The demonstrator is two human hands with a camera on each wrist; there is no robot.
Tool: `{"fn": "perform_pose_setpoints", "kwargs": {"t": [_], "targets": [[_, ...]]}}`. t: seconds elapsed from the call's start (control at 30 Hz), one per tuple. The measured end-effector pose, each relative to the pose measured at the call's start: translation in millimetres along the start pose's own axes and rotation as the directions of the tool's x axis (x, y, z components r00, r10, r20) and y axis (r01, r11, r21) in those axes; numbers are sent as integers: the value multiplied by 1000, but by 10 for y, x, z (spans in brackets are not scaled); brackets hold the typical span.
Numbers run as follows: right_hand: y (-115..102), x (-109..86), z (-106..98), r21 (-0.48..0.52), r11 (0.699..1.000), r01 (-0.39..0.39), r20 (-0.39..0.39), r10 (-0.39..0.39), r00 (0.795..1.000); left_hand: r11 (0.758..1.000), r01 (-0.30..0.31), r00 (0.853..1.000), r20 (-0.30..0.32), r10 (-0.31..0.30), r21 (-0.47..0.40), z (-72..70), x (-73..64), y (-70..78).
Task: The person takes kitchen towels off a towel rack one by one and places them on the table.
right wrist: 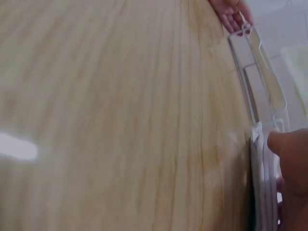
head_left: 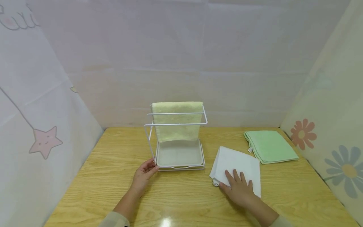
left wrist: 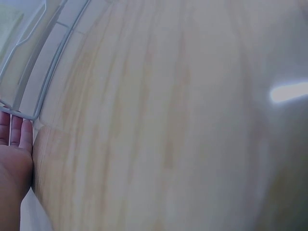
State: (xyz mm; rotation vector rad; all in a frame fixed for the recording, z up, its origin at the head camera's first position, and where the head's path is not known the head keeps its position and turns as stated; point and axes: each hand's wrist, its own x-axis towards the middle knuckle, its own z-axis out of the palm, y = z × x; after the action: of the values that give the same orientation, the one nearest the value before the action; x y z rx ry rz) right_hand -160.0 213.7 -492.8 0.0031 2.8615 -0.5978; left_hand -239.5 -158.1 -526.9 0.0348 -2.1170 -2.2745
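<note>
A white wire towel rack (head_left: 181, 124) with a pale tray (head_left: 180, 153) in its base stands on the table. Over its rear bar hangs a light yellow towel (head_left: 178, 126). My left hand (head_left: 142, 178) holds the rack's front left corner, thumb in front and fingers around the side. To the right of the rack lies a folded white towel (head_left: 236, 164), with my right hand (head_left: 239, 189) resting on it, fingers spread. In the right wrist view the stacked folds of the white towel (right wrist: 262, 187) show beneath that hand.
A folded green towel (head_left: 272, 146) with a small tag lies at the back right of the wooden table (head_left: 113, 151). Pale fabric walls (head_left: 136, 63) with printed flowers and a star enclose the table's back and sides.
</note>
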Motion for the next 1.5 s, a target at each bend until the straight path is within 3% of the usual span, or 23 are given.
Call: {"fn": "perform_pose_setpoints", "kwargs": {"t": [0.27,0.63,0.93,1.5], "targets": [[184,260,-68,-41,991,126,-16,-127,992,1000,0,1000,-3,0,-17,-17,1,-10],[489,675,-161,-67,961,267,-92,-272,958,999,28,999,-26,-27,28,-27,25,-32],[582,877,-198,-117,950,291,-128,-305,944,1000,15,1000,-17,-15,24,-17,29,-27],[616,1103,-300,-93,961,262,-88,-270,959,1000,1,1000,0,-1,3,1,-3,-14]]}}
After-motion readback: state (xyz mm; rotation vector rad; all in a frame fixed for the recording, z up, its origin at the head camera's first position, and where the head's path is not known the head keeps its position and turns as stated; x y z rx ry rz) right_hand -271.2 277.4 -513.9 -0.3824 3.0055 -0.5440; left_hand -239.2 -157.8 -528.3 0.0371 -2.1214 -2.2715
